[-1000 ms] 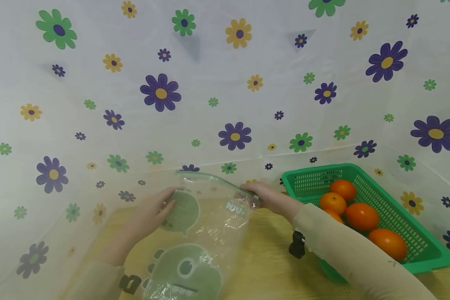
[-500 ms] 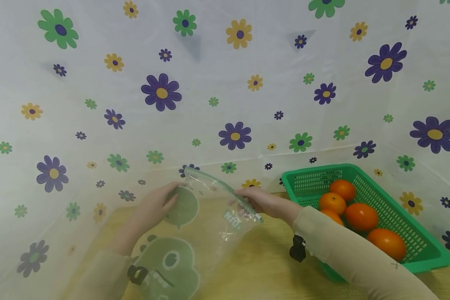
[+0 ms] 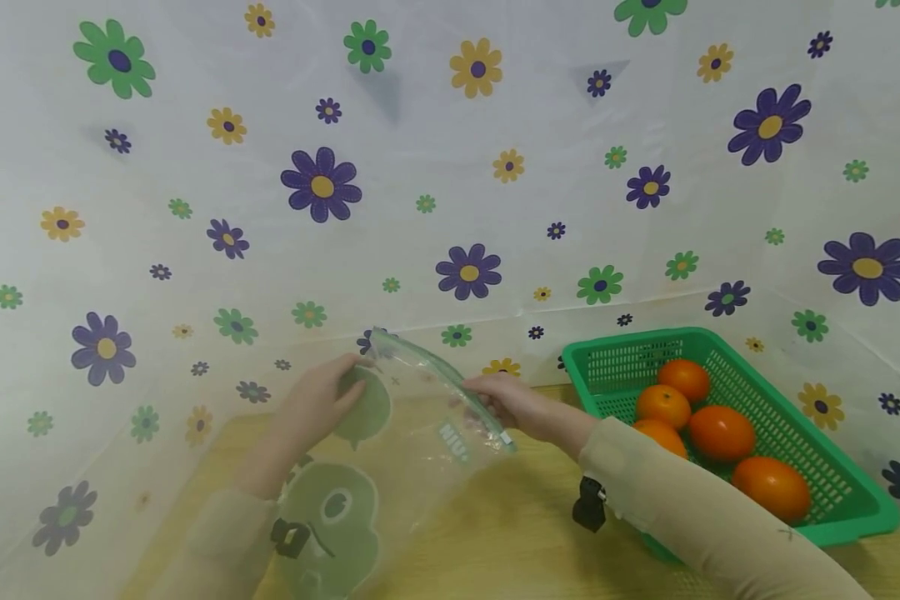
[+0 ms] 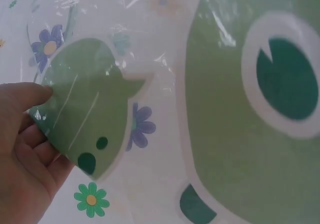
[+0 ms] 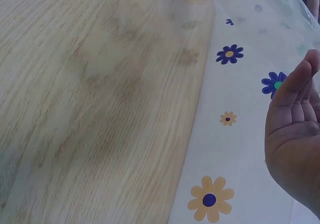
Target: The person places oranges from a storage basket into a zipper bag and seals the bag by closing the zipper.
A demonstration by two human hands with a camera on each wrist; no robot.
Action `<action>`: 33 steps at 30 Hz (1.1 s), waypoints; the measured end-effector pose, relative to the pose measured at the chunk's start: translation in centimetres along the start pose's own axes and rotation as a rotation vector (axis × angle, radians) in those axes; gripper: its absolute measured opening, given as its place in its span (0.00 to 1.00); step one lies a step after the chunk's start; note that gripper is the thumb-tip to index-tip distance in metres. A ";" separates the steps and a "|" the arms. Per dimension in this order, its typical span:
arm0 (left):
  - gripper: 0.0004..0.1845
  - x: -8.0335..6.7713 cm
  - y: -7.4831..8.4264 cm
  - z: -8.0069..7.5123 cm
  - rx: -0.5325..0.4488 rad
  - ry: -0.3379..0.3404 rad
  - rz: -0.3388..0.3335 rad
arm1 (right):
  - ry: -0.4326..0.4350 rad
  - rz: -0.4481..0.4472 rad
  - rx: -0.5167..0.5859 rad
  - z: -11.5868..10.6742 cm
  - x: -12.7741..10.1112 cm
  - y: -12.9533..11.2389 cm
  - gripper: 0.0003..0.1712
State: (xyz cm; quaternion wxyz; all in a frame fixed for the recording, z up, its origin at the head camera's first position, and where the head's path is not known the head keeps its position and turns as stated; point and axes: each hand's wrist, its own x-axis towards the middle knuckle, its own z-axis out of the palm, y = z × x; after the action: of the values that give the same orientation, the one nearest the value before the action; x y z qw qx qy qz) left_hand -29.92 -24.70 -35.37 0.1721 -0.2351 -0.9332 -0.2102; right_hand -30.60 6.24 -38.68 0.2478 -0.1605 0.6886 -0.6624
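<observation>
The clear zip bag (image 3: 390, 433) is pinched at its mouth by both hands (image 3: 318, 400) (image 3: 506, 404); the slippery film could be dropped if either pinch loosens.

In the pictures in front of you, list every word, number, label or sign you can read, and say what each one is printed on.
White lettering near the zip edge of the clear plastic bag, by the right hand: a short word, seen through the film, too blurred to read with certainty.
Green cartoon prints on the bag by the left hand: pictures only, no text.
Green basket, oranges, flowered sheet, wooden table: no writing visible.
</observation>
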 end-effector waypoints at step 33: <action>0.39 1.4 1.8 2.2 -0.017 0.041 -0.100 | -0.022 -0.096 0.132 4.0 -1.4 -0.7 0.26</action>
State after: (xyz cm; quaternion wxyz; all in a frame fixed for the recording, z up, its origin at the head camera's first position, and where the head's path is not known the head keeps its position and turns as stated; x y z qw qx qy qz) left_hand -30.62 -21.70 -36.15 0.1785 -0.1855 -0.9382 -0.2314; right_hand -27.31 3.60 -37.85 0.2330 -0.1839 0.6323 -0.7156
